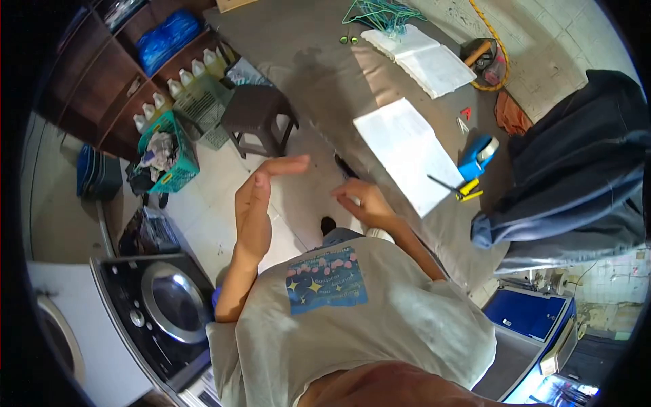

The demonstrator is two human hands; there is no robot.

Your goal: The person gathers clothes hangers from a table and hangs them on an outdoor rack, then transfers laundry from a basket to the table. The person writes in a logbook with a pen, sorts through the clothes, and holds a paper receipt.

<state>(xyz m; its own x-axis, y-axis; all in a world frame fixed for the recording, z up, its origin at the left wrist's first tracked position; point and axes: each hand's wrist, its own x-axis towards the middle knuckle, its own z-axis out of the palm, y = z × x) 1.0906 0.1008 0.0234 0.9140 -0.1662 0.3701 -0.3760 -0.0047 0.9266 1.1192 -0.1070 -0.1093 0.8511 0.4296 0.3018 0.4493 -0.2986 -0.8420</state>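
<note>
My left hand (253,214) is raised over the floor, fingers stretched out towards the right and nothing in them. Across from it, my right hand (368,203) hovers by the table's near edge, fingers loosely curved with a gap to the thumb and no object visible in it. The two hands are apart. Nearest to the right hand on the table lies a white sheet or booklet (410,156). A yellow-and-black tool (466,190) touches its corner, beside a blue tape dispenser (477,160).
The brown-covered table (319,88) also holds an open book (424,61) and green wire hangers (386,15). Dark clothes (576,163) hang at right. A brown stool (256,112), a teal laundry basket (178,156) and a washing machine (169,298) stand left.
</note>
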